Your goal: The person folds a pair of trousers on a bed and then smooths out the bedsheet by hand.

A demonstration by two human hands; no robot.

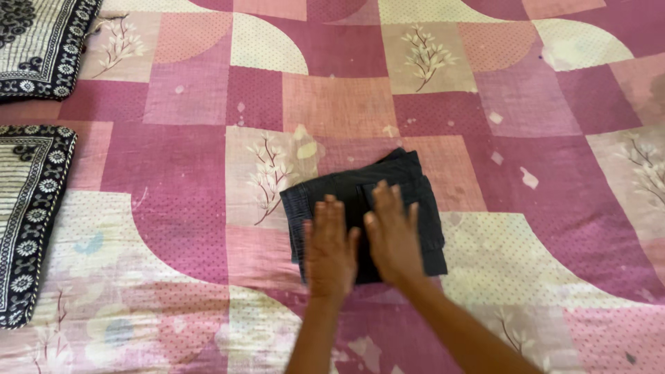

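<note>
1. You are working over a bed covered by a patchwork bedsheet in pink, magenta and cream, printed with pale twig motifs; it is lying mostly flat and soft beneath everything, so it is likely giving a little under pressure.
2. Two cushions with black-and-white patterned borders are sitting at the far left edge, well apart from your hands (nothing else of the room is showing).
3. The folded dark garment is lying near the middle of the sheet, a compact dark grey-black rectangle with several layers showing at its edges. It is looking like thick, denim-like cloth: soft, not fragile, not slippery, light enough for one hand yet probably springy at the folds. I judge the best hold to be under the stacked edges on both sides, so the layers are staying together.
4. Your left hand is resting flat on the garment's near left part, fingers stretched out and together, gripping nothing.
5. Your right hand is pressing flat just beside it, touching the cloth, fingers spread slightly and pointing away from you, likewise holding nothing.
</note>
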